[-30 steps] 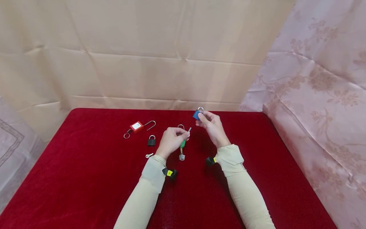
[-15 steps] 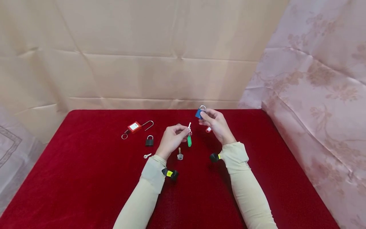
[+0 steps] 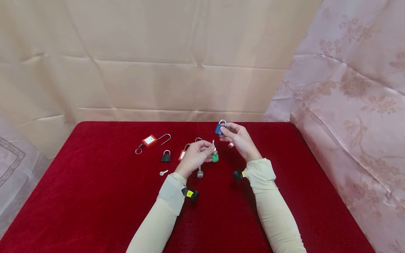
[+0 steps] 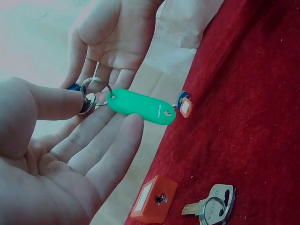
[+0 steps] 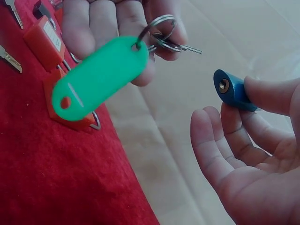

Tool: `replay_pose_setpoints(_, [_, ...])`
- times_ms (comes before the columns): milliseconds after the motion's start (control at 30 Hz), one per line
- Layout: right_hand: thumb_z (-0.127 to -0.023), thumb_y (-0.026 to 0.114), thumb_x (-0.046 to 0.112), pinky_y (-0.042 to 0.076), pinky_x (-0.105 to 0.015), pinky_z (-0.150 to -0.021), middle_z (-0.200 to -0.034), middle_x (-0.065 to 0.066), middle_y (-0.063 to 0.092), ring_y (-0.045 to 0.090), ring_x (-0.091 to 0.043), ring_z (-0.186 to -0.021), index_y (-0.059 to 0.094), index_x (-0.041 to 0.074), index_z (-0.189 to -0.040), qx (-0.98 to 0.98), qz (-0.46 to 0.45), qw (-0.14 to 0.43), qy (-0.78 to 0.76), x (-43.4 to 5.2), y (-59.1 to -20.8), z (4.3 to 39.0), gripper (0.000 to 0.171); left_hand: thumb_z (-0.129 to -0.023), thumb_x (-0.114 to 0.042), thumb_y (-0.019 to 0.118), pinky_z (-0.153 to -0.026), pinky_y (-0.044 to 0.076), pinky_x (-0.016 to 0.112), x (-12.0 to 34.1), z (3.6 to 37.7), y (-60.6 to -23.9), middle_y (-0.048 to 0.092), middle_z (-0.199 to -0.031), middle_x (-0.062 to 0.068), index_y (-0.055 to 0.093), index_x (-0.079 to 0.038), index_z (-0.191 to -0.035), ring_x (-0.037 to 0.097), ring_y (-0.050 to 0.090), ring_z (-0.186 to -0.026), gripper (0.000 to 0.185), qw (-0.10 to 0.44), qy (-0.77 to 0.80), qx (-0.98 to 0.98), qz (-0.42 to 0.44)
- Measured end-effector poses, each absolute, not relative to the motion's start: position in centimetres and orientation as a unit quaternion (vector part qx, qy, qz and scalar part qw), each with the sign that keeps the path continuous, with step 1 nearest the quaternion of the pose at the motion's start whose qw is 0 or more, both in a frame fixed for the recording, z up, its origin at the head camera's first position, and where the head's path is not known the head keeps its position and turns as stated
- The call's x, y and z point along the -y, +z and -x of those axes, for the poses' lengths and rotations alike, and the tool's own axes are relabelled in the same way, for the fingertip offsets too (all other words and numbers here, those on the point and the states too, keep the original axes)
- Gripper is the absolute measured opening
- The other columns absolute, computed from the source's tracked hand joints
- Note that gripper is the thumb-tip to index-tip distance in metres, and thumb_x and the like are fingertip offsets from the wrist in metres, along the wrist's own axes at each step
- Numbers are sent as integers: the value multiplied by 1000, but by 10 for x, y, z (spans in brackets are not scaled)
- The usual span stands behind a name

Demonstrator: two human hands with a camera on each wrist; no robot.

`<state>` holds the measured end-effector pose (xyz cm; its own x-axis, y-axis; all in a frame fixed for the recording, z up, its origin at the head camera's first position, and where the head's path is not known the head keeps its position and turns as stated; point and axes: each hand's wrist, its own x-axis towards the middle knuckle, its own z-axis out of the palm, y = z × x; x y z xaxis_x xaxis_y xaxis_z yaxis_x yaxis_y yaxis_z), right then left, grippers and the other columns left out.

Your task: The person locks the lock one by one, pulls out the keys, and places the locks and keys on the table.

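Pinching a key [image 3: 214, 148] mid-frame, the left hand [image 3: 195, 155] is aiming it up; the right hand [image 3: 239, 137] is pinching a blue padlock [image 3: 218, 129] — apparently for exposing its keyhole [image 5: 224, 86].

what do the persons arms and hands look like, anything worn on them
The left hand and right hand are ungloved. Pale cream long sleeves cover both forearms, ending in loose cuffs. Each wrist carries a small black device with a bright yellow patch.
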<state>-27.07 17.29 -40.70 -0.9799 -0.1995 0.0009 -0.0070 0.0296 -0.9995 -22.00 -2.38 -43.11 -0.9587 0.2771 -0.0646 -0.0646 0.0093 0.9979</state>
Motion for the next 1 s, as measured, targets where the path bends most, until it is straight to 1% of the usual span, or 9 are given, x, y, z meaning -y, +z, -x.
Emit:
replay_pose_setpoints(133, [-101, 64, 19, 43, -21, -53, -98, -3, 68, 70, -36, -95, 63, 2, -124, -720, 73, 74, -686, -174, -409, 271, 28, -102, -14, 63, -75, 61, 37, 23, 218, -432, 73, -97, 16, 63, 4, -112, 24, 74, -84, 20, 151, 702, -692, -75])
replay_pose_setpoints(200, [-101, 64, 18, 44, -21, -54, -99, -3, 68, 70, -36, -95, 63, 2, -123, -719, 74, 73, -687, -174, -410, 271, 27, -102, -13, 62, -73, 61, 37, 22, 217, -432, 74, -98, 16, 64, 4, -112, 25, 75, -85, 20, 165, 696, -695, -74])
replay_pose_setpoints(300, [-101, 65, 17, 46, -23, -56, -99, -3, 69, 71, -34, -94, 63, 3, -121, -717, 76, 73, -689, -174, -410, 271, 25, -101, -13, 63, -75, 61, 37, 21, 215, -432, 74, -98, 17, 65, 5, -111, 27, 74, -88, 20, 181, 679, -707, -78])
replay_pose_setpoints(467, [-100, 65, 18, 46, -23, -59, -99, -2, 69, 73, -25, -88, 64, 4, -120, -719, 82, 77, -686, -174, -411, 271, 24, -101, -12, 63, -77, 61, 39, 17, 213, -433, 74, -99, 18, 65, 6, -111, 30, 74, -90, 21, 209, 670, -707, -88])
replay_pose_setpoints(567, [-100, 65, 18, 46, -22, -60, -100, -1, 69, 73, -20, -86, 64, 3, -120, -719, 87, 81, -685, -173, -411, 270, 25, -101, -14, 62, -73, 61, 38, 15, 213, -437, 73, -96, 15, 65, 4, -112, 27, 74, -85, 21, 229, 663, -707, -88])
replay_pose_setpoints(633, [-100, 65, 19, 44, -22, -59, -99, -1, 69, 73, -19, -85, 64, 4, -119, -721, 85, 84, -682, -173, -411, 271, 24, -102, -15, 62, -70, 61, 37, 14, 213, -440, 73, -94, 14, 65, 3, -110, 25, 74, -81, 20, 240, 654, -713, -84])
replay_pose_setpoints(733, [-101, 65, 20, 43, -23, -58, -99, -1, 70, 73, -21, -86, 64, 4, -119, -724, 85, 89, -679, -172, -413, 271, 25, -101, -14, 62, -67, 61, 36, 13, 214, -446, 72, -90, 14, 66, 2, -107, 23, 74, -76, 18, 250, 636, -726, -78])
replay_pose_setpoints(867, [-101, 65, 18, 48, -23, -62, -99, -3, 70, 73, -27, -89, 64, 1, -120, -722, 93, 88, -680, -172, -414, 273, 26, -99, -12, 63, -66, 61, 35, 12, 213, -451, 71, -85, 12, 66, 1, -101, 22, 73, -70, 14, 237, 613, -750, -75])
replay_pose_setpoints(1000, [-101, 64, 15, 51, -23, -63, -100, -4, 69, 73, -23, -86, 63, -2, -121, -722, 103, 87, -678, -171, -414, 273, 27, -97, -12, 68, -64, 60, 32, 12, 212, -451, 72, -80, 8, 69, -1, -96, 19, 70, -66, 11, 193, 576, -790, -81])
